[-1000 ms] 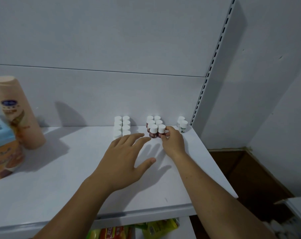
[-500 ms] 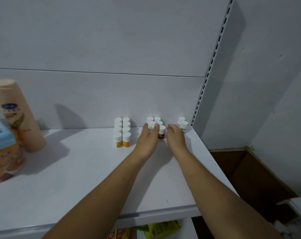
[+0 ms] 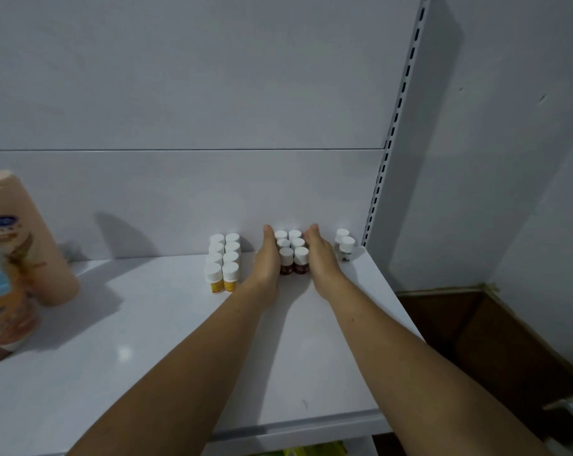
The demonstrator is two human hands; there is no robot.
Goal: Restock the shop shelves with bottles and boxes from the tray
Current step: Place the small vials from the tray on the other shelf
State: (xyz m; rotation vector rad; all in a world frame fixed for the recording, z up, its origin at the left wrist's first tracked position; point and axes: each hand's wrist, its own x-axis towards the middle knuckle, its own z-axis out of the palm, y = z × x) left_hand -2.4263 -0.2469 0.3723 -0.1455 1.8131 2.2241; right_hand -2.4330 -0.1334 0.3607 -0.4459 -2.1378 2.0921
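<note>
I have both hands flat and edge-on against the brown bottles (image 3: 293,255), pressing them from the two sides. The left hand (image 3: 268,262) lies along the left flank of the block, fingers straight and together, reaching to the back panel (image 3: 179,199). The right hand (image 3: 321,260) mirrors it on the right flank. Neither hand curls around a bottle; the palms are open and the block is squeezed between them, touching both.

Between my palms the brown bottles stand upright in two columns of three, white caps up, on the white shelf (image 3: 147,340), close to the back panel.

Just left of my left hand stands a second block, the yellow bottles (image 3: 224,261), two columns of four, upright, apart from the hand by a narrow gap. Just right of my right hand two clear bottles (image 3: 344,246) stand one behind the other near the slotted upright (image 3: 382,179).

Well to the left of the hands, at the far end of the shelf, a tall peach tube (image 3: 22,238) leans, with an orange tub (image 3: 5,317) and a blue lid in front of it, blurred at the frame edge.

Right of my right forearm, below shelf level, sits a brown carton (image 3: 475,327). The tray I cannot make out.
</note>
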